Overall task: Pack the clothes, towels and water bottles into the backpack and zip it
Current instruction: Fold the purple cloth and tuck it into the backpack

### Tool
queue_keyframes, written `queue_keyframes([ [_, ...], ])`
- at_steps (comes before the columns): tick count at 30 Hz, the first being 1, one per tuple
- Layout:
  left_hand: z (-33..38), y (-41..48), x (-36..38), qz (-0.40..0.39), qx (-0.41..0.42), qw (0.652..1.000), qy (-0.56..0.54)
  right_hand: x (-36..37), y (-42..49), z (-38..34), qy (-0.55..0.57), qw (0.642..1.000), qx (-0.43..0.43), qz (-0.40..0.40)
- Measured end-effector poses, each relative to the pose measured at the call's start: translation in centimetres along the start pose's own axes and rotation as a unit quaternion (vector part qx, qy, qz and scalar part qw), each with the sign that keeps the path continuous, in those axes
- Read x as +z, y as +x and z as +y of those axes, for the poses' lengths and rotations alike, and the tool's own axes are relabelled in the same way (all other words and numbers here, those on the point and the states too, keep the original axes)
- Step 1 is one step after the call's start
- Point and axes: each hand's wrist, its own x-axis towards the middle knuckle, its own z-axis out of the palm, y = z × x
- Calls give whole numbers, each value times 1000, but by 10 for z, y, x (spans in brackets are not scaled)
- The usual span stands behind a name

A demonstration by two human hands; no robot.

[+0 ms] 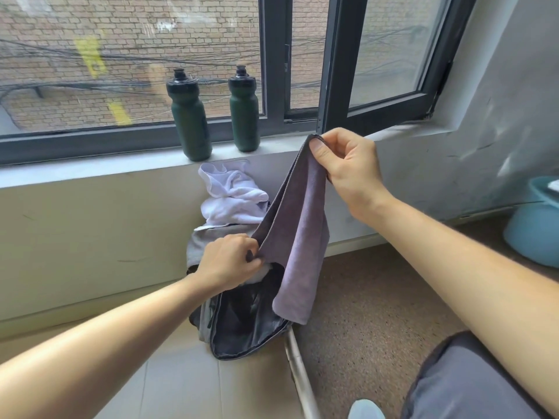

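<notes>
Backpack (242, 331) gapes unzipped on the floor at 6 o'clock. Left hand (227, 263) pinches the purple towel (299, 237) low; right hand (348, 166), at 2 o'clock, pinches its top corner. White clothes (233, 198) lie behind the backpack. Green bottles (189, 116) (244, 113) stand on the sill (90, 169) at 11 o'clock.

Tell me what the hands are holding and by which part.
Both hold the purple-grey towel: the right hand pinches its top corner, and the left hand grips a lower edge above the open backpack.

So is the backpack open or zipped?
Open. The backpack gapes, dark lining showing, beneath the towel.
</notes>
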Motion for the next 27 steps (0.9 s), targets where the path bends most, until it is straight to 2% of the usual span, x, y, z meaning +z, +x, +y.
queue_keyframes([
  [2,-9,2,-9,-14,18,999,-34,-8,4,5,-12,999,-8,32],
  [5,-27,3,-32,36,2,990,-139,-23,11,15,-40,995,-7,91],
  [8,-38,-1,-57,111,-43,949,-292,-36,16,30,-62,990,23,121],
  [10,-40,-1,-72,165,-74,914,-363,-40,17,41,-82,990,47,106],
  [13,-43,1,-86,248,-104,864,-426,-39,16,58,-109,988,84,77],
  [15,-47,1,-91,272,-107,848,-441,-37,17,65,-116,985,103,71],
  [18,-53,-2,-96,289,-94,849,-432,-34,16,64,-112,985,105,77],
  [22,-59,-2,-106,343,-78,849,-395,-29,17,53,-115,988,58,86],
  [23,-61,-1,-107,335,-86,859,-378,-29,17,53,-139,986,64,59],
  [25,-68,-2,-104,265,-131,895,-334,-29,13,54,-182,978,105,-20],
  [27,-79,-4,-98,201,-185,911,-309,-30,9,57,-201,969,133,-51],
])
